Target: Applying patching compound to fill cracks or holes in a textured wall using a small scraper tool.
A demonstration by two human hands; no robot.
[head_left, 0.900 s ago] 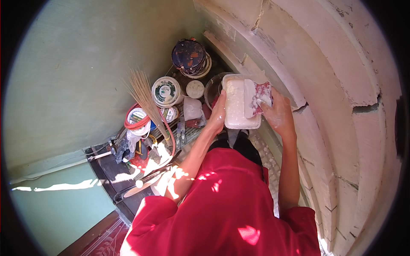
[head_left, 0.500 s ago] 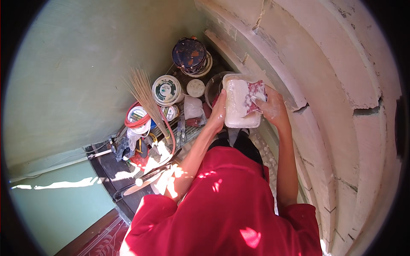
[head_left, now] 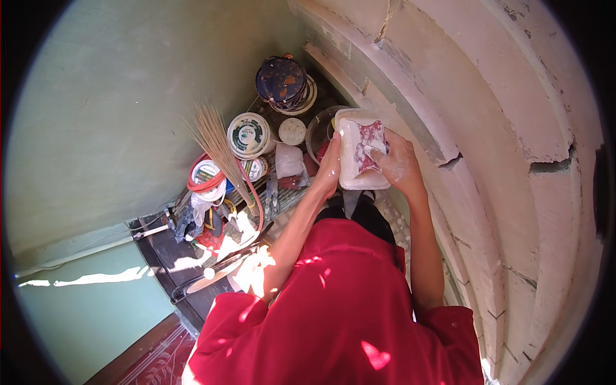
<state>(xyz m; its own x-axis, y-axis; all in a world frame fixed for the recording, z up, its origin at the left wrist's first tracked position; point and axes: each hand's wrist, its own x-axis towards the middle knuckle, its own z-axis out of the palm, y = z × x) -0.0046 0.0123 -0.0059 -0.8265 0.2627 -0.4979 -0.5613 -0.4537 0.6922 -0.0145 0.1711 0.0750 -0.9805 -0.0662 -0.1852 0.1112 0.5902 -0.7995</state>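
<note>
White tub [head_left: 364, 185] being gripped along left side by left hand [head_left: 329, 168]; right hand [head_left: 401, 165] holding 1 red, paste-smeared scraper [head_left: 368, 137] over white paste [head_left: 348, 144] in tub.

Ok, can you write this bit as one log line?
left hand: holds white tub | right hand: holds red scraper over white tub | nearby: broom, dark bucket

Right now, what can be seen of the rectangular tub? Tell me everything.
The tub is a whitish container with rounded corners and a pale rim, apparently plastic, open at the top. White paste lies inside; its depth cannot be told. It is held up in front of the person, its opening facing the camera. The left hand grips its left side; the right hand holds a red, paste-smeared scraper at the opening, hiding some of the contents.
</note>
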